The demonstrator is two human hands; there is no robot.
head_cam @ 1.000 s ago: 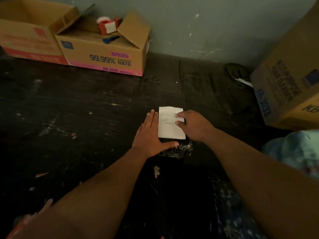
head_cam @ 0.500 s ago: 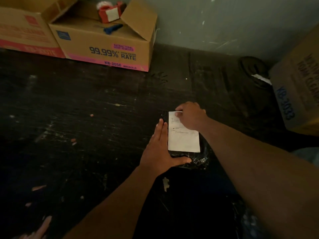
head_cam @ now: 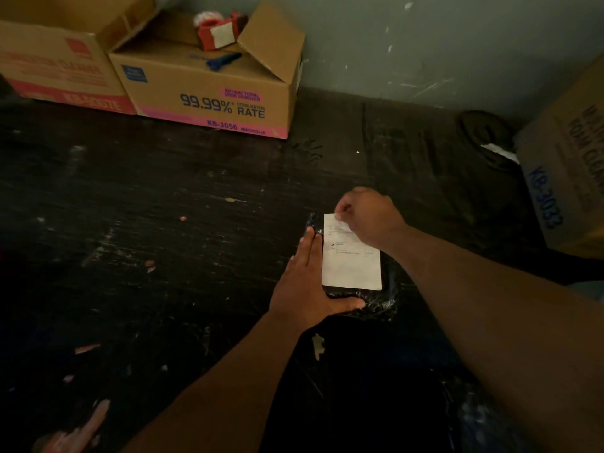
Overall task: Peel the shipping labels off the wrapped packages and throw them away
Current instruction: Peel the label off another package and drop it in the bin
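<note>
A small package wrapped in black plastic [head_cam: 379, 304] lies on the dark table, right of centre. A white shipping label [head_cam: 351, 266] covers most of its top. My left hand [head_cam: 305, 286] lies flat along the package's left side, fingers straight, thumb hooked around the near edge, pinning it down. My right hand [head_cam: 367, 217] is at the label's far end, its fingertips pinched at the far top corner of the paper. The label still looks flat against the wrap apart from that corner.
Two open cardboard boxes [head_cam: 209, 83] stand at the back left against the wall, one with a red tape dispenser [head_cam: 217, 31] on its flap. Another large box [head_cam: 568, 171] stands at the right edge. A dark round object [head_cam: 483, 132] lies by it. Black plastic [head_cam: 376, 387] lies near me.
My right hand has slid from the label's middle to its far top corner and pinched there. My left hand stays pressed on the package. The view has shifted.
</note>
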